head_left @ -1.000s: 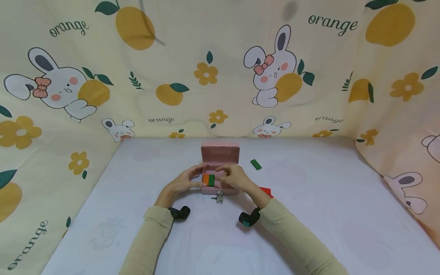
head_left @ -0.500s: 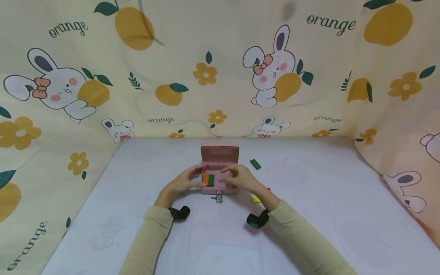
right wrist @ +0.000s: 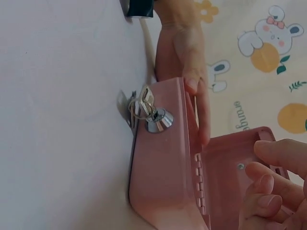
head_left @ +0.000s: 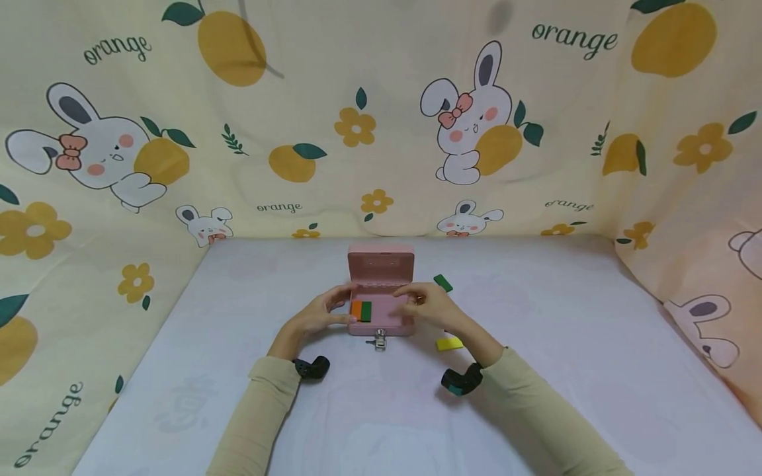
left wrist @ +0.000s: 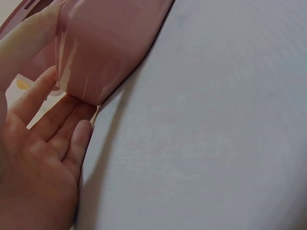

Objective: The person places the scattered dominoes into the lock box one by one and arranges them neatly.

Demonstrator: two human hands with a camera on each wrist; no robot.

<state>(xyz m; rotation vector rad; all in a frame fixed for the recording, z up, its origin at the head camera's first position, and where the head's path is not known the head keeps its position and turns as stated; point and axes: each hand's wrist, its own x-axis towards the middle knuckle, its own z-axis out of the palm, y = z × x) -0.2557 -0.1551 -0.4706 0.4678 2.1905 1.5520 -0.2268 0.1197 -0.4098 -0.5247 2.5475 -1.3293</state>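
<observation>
A pink metal cash box (head_left: pixel 389 331) stands with its lid (head_left: pixel 381 269) up. Keys (right wrist: pixel 146 99) hang from the lock on its front. An orange block (head_left: pixel 356 311) and a green block (head_left: pixel 366 311) lie side by side at the left inside. My left hand (head_left: pixel 318 312) holds the box's left side, thumb at the front corner and fingers toward the back; the left wrist view has the fingers against the pink wall. Over the box's right edge is my right hand (head_left: pixel 431 305), fingers loosely bent with nothing between them in the right wrist view.
Behind the right hand another green block (head_left: pixel 443 283) lies on the white table (head_left: pixel 381 410). A yellow block (head_left: pixel 449 344) is near the right forearm. A printed cloth (head_left: pixel 381 172) hangs along the back and sides.
My right hand has moved right, from over the box's middle to its right edge. The yellow block has come into view; the red piece is now hidden by the forearm. The left hand stays.
</observation>
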